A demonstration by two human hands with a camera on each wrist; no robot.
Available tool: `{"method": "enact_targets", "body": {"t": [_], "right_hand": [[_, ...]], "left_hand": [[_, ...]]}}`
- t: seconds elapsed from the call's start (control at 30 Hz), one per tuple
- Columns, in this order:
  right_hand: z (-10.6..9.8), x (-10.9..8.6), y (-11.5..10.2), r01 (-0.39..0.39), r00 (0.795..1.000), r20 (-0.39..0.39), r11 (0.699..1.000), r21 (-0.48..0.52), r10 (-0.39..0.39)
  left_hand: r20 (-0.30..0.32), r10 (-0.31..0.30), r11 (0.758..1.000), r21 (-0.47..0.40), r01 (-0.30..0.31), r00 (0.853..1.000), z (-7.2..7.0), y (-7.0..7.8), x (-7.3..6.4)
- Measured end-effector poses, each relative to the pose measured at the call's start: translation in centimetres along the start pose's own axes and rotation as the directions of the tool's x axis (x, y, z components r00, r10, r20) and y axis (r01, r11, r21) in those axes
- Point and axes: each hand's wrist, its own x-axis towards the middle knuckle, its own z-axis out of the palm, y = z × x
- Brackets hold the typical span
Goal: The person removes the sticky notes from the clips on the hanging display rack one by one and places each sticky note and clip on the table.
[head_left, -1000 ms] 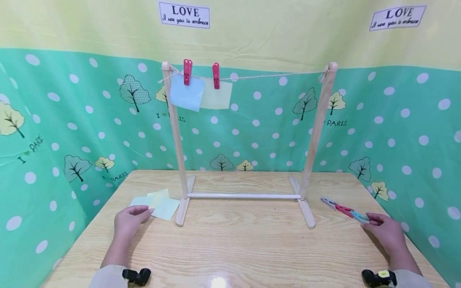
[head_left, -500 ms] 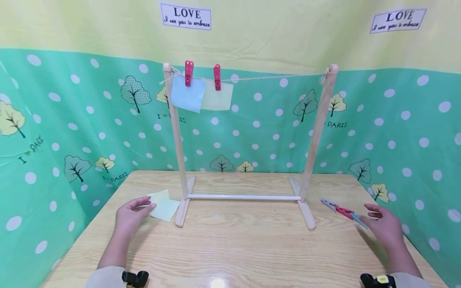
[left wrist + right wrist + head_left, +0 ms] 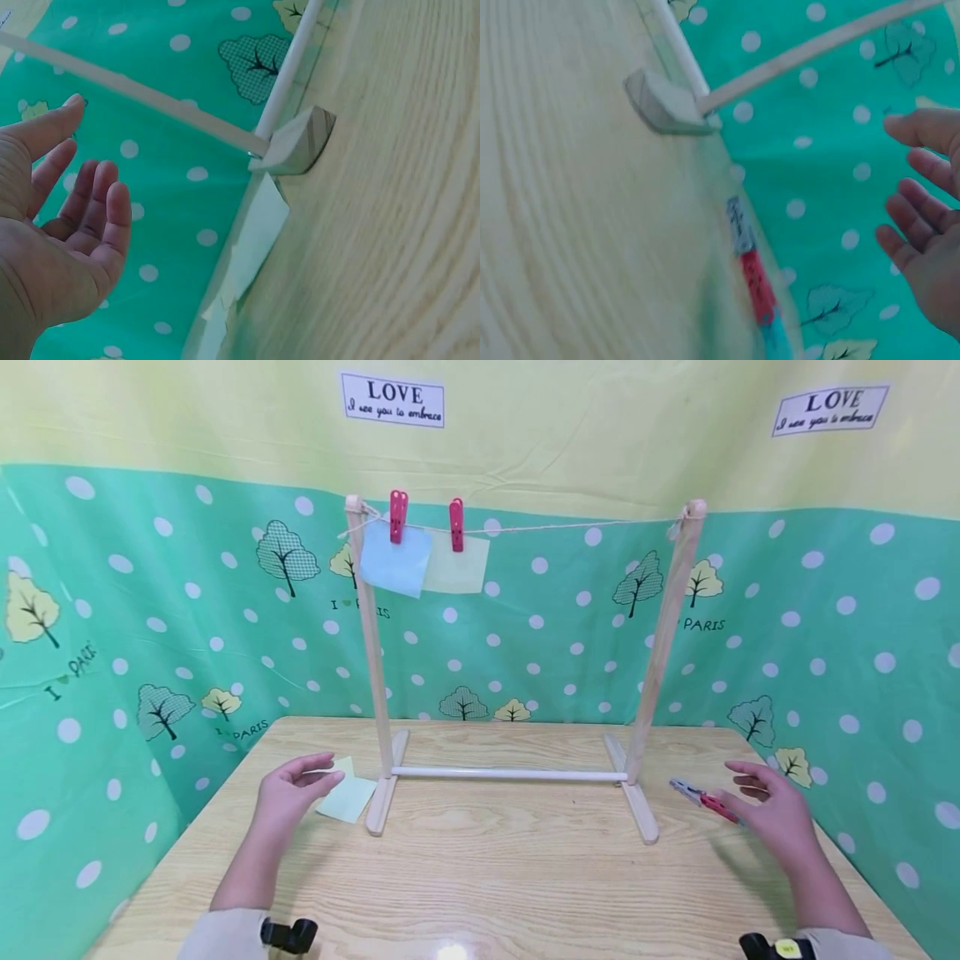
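Note:
My left hand [image 3: 296, 793] hovers above the left side of the table with fingers loosely bent and nothing in them. Pale paper sheets [image 3: 348, 799] lie beneath and beyond its fingertips, partly covered by the hand in the head view. On the other side, my right hand [image 3: 772, 810] is raised with relaxed, parted fingers, also holding nothing. Beside it a row of clothespins lies on the table: a grey one [image 3: 686, 790], a red one [image 3: 720, 807] and a light blue one [image 3: 776, 341], which the hand mostly hides in the head view.
A wooden rack with a left post [image 3: 375, 677], a right post [image 3: 660, 660] and a white crossbar [image 3: 510, 773] stands mid-table. On its string [image 3: 570, 526], pink clothespins hold a blue sheet [image 3: 395, 560] and a pale yellow sheet [image 3: 456, 564]. A polka-dot curtain [image 3: 510, 668] surrounds the table.
Both hands have lifted and moved forward and inward, the left from the paper sheets, the right from the light blue clothespin. The head view has tilted up slightly.

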Motion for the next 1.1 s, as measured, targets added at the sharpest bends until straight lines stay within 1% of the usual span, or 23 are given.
{"method": "enact_targets", "body": {"t": [0.1,0.17,0.3,0.4,0.53,0.7,0.8,0.93,1.1], "right_hand": [[0.1,0.1,-1.2,0.044,0.998,0.037,0.999,0.029,-0.045],[0.1,0.1,-1.8,0.075,0.996,0.048,0.997,0.036,-0.076],[0.3,0.2,-2.9,0.148,0.988,0.039,0.988,0.041,-0.15],[0.4,0.4,-3.9,0.168,0.984,0.044,0.984,0.054,-0.17],[0.4,0.7,-5.5,0.204,0.978,0.043,0.977,0.06,-0.207],[0.7,1.4,-7.6,0.287,0.957,0.028,0.954,0.083,-0.29],[0.7,1.8,-8.9,0.324,0.944,0.03,0.939,0.111,-0.329],[0.8,2.3,-10.2,0.36,0.929,0.036,0.921,0.147,-0.369],[0.9,2.7,-11.8,0.389,0.915,0.035,0.904,0.178,-0.401]], "left_hand": [[0.012,0.019,1.0,-0.013,-0.019,1.0,0.3,0.6,0.0],[0.022,0.035,0.999,-0.004,-0.034,0.999,0.6,0.9,0.0],[0.042,0.073,0.997,0.001,-0.073,0.996,1.0,1.6,0.0],[0.059,0.103,0.995,-0.004,-0.103,0.993,1.4,2.3,0.2],[0.081,0.125,0.992,-0.019,-0.124,0.989,1.9,3.4,0.4],[0.103,0.127,0.992,-0.035,-0.124,0.986,2.6,5.0,0.6],[0.117,0.146,0.989,-0.034,-0.143,0.982,3.1,5.9,0.9],[0.132,0.176,0.984,-0.055,-0.17,0.976,3.5,6.8,1.3],[0.146,0.188,0.982,-0.062,-0.181,0.971,4.0,7.6,1.7]]}}
